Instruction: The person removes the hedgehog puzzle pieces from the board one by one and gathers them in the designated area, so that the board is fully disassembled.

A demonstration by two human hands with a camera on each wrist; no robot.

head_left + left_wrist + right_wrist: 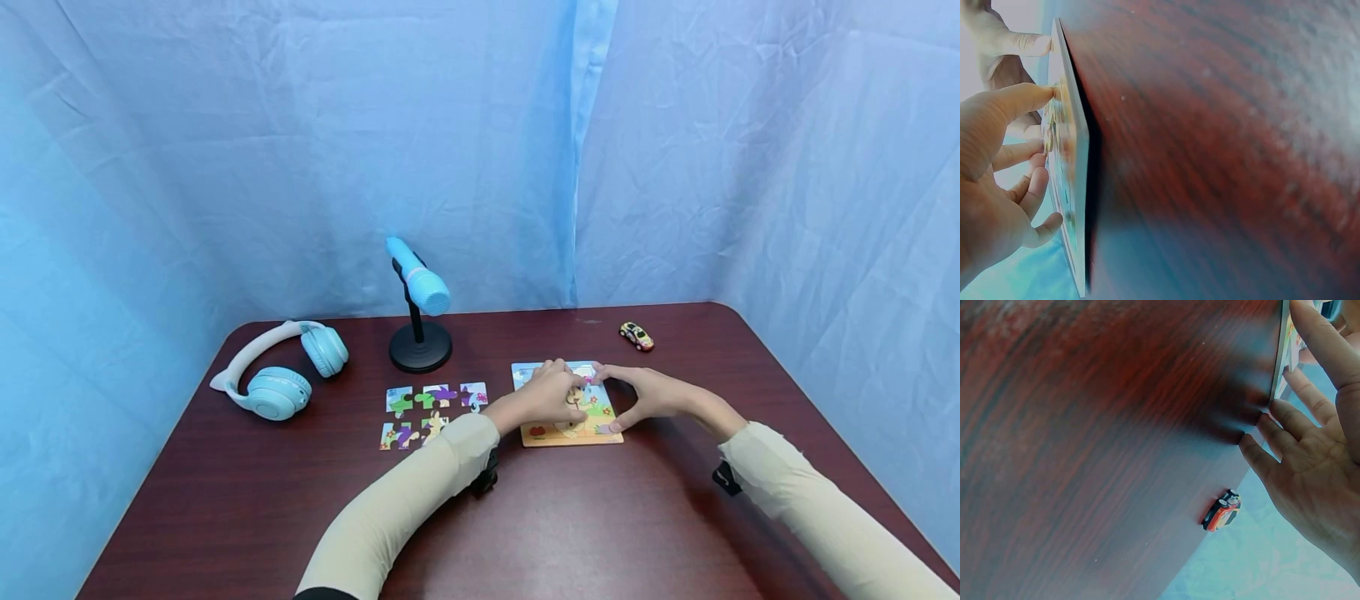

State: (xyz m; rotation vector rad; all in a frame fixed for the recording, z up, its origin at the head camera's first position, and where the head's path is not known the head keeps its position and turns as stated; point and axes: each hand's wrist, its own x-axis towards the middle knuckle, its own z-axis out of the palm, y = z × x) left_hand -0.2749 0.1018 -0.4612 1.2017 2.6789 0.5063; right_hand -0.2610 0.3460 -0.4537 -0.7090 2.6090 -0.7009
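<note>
A flat jigsaw board (600,412) with a bright cartoon picture lies on the table, right of centre. My left hand (547,397) is over its middle, thumb and index finger pinching a puzzle piece (575,396) at the picture's surface. In the right wrist view that piece (1293,355) stands tilted up from the board. The other left fingers are bent over the board's far part. At the right edge, my right hand (654,393) spreads thumb and fingers, the thumb touching the near right corner and the index finger the far right part.
Several loose puzzle pieces (399,400) lie left of the board, partly behind the left forearm. Farther back stand a blue microphone (427,292) on a black stand (420,348) and, at left, cat-ear headphones (276,392). A toy car (636,336) sits behind the right hand.
</note>
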